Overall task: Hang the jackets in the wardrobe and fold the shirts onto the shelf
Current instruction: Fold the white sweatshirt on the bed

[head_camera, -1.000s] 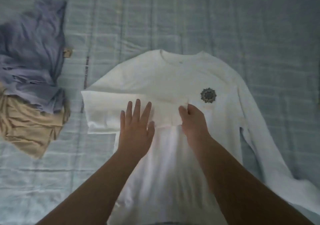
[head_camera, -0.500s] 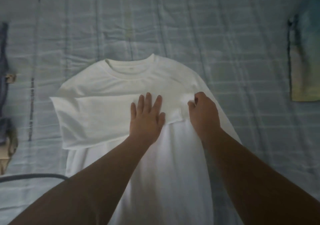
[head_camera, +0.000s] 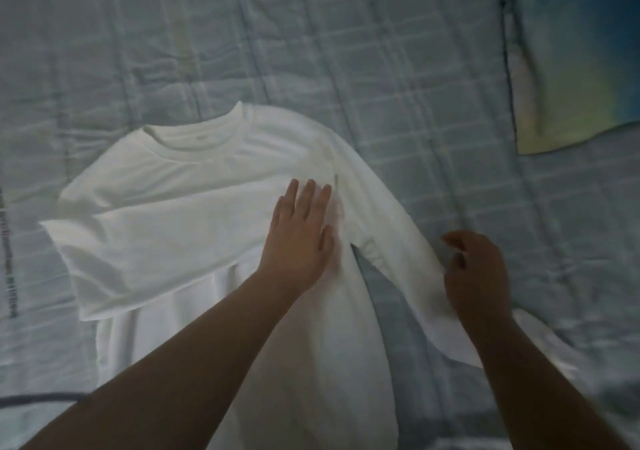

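A white long-sleeved shirt (head_camera: pixel 194 179) lies spread face up in the middle of a bed (head_camera: pixel 381 51) covered by a pale blue checked quilt. Its collar (head_camera: pixel 197 141) points toward 11 o'clock.

The shirt's left sleeve (head_camera: pixel 156 241) is folded across the chest, and the fold sticks out at 9 o'clock. The left hand (head_camera: pixel 298 238) lies flat on the chest at the centre, fingers straight and close together, pressing the cloth beside the armpit.

The right sleeve (head_camera: pixel 391 221) runs out toward 4 o'clock. The right hand (head_camera: pixel 481 273) sits over that sleeve with fingers and thumb curled at its far edge. I cannot tell whether it has hold of the fabric.

A blue and yellow cloth (head_camera: pixel 571 86) lies at 2 o'clock, well apart from the shirt. A dark cord (head_camera: pixel 41 399) crosses the quilt at 8 o'clock.
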The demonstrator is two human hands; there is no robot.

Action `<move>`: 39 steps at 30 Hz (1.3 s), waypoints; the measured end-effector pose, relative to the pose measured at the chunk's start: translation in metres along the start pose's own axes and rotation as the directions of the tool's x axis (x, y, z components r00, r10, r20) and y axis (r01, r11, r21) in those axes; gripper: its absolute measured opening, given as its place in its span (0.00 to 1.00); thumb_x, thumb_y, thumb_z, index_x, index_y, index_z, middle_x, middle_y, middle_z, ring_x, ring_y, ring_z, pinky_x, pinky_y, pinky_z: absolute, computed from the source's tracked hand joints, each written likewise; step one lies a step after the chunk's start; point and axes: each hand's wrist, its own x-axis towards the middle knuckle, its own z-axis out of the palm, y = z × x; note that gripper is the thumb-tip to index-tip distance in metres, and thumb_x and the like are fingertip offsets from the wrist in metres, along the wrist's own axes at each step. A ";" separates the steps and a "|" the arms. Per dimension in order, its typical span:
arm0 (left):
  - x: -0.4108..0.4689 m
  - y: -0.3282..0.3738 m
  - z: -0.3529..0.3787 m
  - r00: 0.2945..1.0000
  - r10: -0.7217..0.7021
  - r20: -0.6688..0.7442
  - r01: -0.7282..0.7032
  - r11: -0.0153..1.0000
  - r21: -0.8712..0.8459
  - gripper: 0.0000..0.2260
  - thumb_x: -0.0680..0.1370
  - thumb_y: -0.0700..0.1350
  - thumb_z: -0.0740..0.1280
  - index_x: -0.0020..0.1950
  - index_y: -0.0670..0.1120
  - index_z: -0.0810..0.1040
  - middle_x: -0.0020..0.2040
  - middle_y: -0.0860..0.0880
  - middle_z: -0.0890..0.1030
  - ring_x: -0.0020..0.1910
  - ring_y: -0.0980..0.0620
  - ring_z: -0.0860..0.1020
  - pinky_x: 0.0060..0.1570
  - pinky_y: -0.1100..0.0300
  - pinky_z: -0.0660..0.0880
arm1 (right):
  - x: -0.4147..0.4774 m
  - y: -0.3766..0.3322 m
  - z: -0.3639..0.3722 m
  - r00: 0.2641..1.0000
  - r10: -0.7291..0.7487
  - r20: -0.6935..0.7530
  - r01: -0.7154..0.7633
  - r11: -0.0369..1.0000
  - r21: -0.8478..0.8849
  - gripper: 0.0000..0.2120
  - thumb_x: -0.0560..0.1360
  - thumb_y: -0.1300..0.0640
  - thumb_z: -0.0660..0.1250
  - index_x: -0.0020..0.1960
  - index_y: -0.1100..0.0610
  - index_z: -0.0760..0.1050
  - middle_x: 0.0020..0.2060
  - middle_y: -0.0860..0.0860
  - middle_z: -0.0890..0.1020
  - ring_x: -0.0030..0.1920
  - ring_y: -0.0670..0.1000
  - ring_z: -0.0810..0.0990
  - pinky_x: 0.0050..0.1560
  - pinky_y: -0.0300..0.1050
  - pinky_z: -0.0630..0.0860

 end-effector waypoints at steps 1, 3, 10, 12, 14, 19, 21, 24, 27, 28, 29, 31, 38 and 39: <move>0.006 0.014 0.001 0.997 0.069 0.023 -0.069 0.998 0.005 0.27 0.80 0.49 0.54 0.78 0.42 0.63 0.77 0.40 0.65 0.79 0.37 0.56 0.76 0.42 0.55 | -0.007 0.019 -0.013 1.000 0.028 0.009 -0.028 0.999 -0.037 0.22 0.66 0.64 0.57 0.56 0.58 0.81 0.53 0.56 0.83 0.54 0.60 0.78 0.58 0.48 0.71; 0.018 0.043 0.003 0.982 0.174 0.070 -0.173 0.985 -0.019 0.25 0.77 0.44 0.58 0.75 0.41 0.68 0.75 0.39 0.68 0.77 0.37 0.60 0.76 0.42 0.56 | -0.018 0.054 -0.038 0.997 0.075 0.005 -0.075 0.993 -0.093 0.25 0.63 0.63 0.57 0.56 0.56 0.81 0.53 0.55 0.84 0.55 0.60 0.80 0.59 0.52 0.75; 0.044 0.139 0.035 0.861 0.493 0.126 -0.475 0.867 -0.148 0.25 0.68 0.36 0.61 0.64 0.45 0.80 0.60 0.46 0.81 0.58 0.40 0.77 0.55 0.46 0.77 | -0.066 0.132 -0.078 0.904 0.422 -0.068 -0.427 0.901 -0.076 0.29 0.66 0.70 0.60 0.64 0.53 0.78 0.61 0.56 0.80 0.60 0.61 0.78 0.63 0.53 0.73; 0.047 0.159 0.043 0.827 0.514 0.226 -0.504 0.857 -0.106 0.24 0.70 0.36 0.62 0.64 0.48 0.79 0.60 0.47 0.81 0.56 0.41 0.76 0.55 0.48 0.75 | -0.081 0.142 -0.081 0.880 0.471 -0.070 -0.475 0.876 -0.080 0.29 0.66 0.71 0.61 0.63 0.52 0.78 0.60 0.56 0.79 0.59 0.62 0.76 0.61 0.54 0.73; 0.048 0.170 0.048 0.794 0.468 0.387 -0.498 0.867 -0.027 0.22 0.75 0.38 0.62 0.68 0.50 0.75 0.63 0.48 0.78 0.60 0.43 0.72 0.58 0.50 0.72 | -0.094 0.153 -0.082 0.876 0.478 -0.065 -0.482 0.869 -0.109 0.25 0.68 0.71 0.62 0.61 0.54 0.78 0.57 0.58 0.78 0.57 0.63 0.75 0.58 0.54 0.72; 0.054 0.175 0.052 0.780 0.348 0.520 -0.463 0.880 0.106 0.15 0.78 0.45 0.64 0.66 0.50 0.74 0.62 0.47 0.75 0.63 0.44 0.69 0.61 0.51 0.71 | -0.093 0.167 -0.086 0.803 0.592 0.061 -0.592 0.805 -0.019 0.13 0.73 0.63 0.64 0.57 0.57 0.78 0.52 0.56 0.77 0.50 0.58 0.77 0.52 0.48 0.74; 0.061 0.172 0.051 0.796 0.363 0.484 -0.475 0.871 0.128 0.13 0.78 0.48 0.62 0.61 0.49 0.77 0.59 0.46 0.76 0.61 0.42 0.70 0.60 0.49 0.71 | -0.087 0.165 -0.093 0.758 0.648 0.073 -0.650 0.742 0.164 0.09 0.73 0.63 0.63 0.52 0.57 0.77 0.45 0.56 0.79 0.42 0.54 0.77 0.41 0.45 0.74; 0.070 0.177 0.044 0.849 0.383 0.363 -0.423 0.906 0.033 0.13 0.74 0.51 0.59 0.53 0.49 0.78 0.50 0.47 0.78 0.54 0.43 0.73 0.57 0.49 0.71 | -0.084 0.164 -0.108 0.699 0.711 0.082 -0.611 0.534 0.584 0.07 0.75 0.67 0.59 0.52 0.62 0.72 0.40 0.55 0.74 0.39 0.53 0.73 0.34 0.41 0.72; 0.078 0.196 0.034 0.945 0.221 0.239 -0.188 0.970 -0.153 0.04 0.75 0.44 0.67 0.49 0.48 0.73 0.44 0.48 0.76 0.44 0.47 0.72 0.44 0.55 0.68 | -0.082 0.171 -0.123 0.657 0.748 0.094 -0.538 0.377 0.754 0.12 0.76 0.68 0.58 0.56 0.59 0.72 0.42 0.52 0.74 0.41 0.50 0.74 0.34 0.39 0.75; 0.082 0.203 0.033 0.956 0.200 0.213 -0.162 0.970 -0.183 0.06 0.76 0.43 0.67 0.48 0.49 0.71 0.44 0.47 0.76 0.43 0.47 0.72 0.42 0.56 0.66 | -0.079 0.175 -0.125 0.646 0.761 0.061 -0.543 0.402 0.737 0.13 0.76 0.67 0.58 0.58 0.56 0.71 0.43 0.50 0.74 0.42 0.51 0.74 0.36 0.40 0.76; 0.086 0.209 0.033 0.958 0.214 0.193 -0.174 0.963 -0.206 0.07 0.76 0.43 0.67 0.48 0.50 0.70 0.44 0.46 0.77 0.43 0.46 0.73 0.42 0.56 0.66 | -0.076 0.181 -0.127 0.634 0.773 0.020 -0.557 0.438 0.706 0.14 0.76 0.67 0.58 0.59 0.55 0.70 0.43 0.49 0.73 0.44 0.52 0.74 0.38 0.42 0.77; 0.094 0.220 0.039 0.945 0.275 0.176 -0.239 0.949 -0.204 0.07 0.76 0.42 0.67 0.50 0.50 0.70 0.47 0.44 0.77 0.47 0.43 0.74 0.44 0.53 0.69 | -0.069 0.187 -0.129 0.604 0.796 -0.037 -0.573 0.466 0.674 0.15 0.73 0.64 0.57 0.58 0.52 0.69 0.44 0.49 0.73 0.48 0.56 0.74 0.45 0.51 0.77; 0.079 0.224 0.076 0.838 0.534 0.113 -0.527 0.845 -0.088 0.26 0.72 0.38 0.68 0.70 0.42 0.71 0.73 0.38 0.69 0.72 0.36 0.65 0.70 0.44 0.65 | -0.044 0.199 -0.118 0.506 0.860 0.065 -0.745 0.398 0.536 0.24 0.64 0.49 0.63 0.60 0.51 0.75 0.48 0.53 0.76 0.54 0.62 0.78 0.55 0.63 0.79; 0.067 0.222 0.079 0.827 0.553 0.097 -0.550 0.833 -0.058 0.25 0.72 0.39 0.67 0.70 0.42 0.71 0.73 0.38 0.68 0.73 0.36 0.64 0.71 0.44 0.65 | -0.045 0.202 -0.114 0.506 0.862 0.044 -0.749 0.414 0.518 0.25 0.64 0.46 0.65 0.60 0.51 0.76 0.47 0.52 0.77 0.54 0.62 0.79 0.54 0.63 0.79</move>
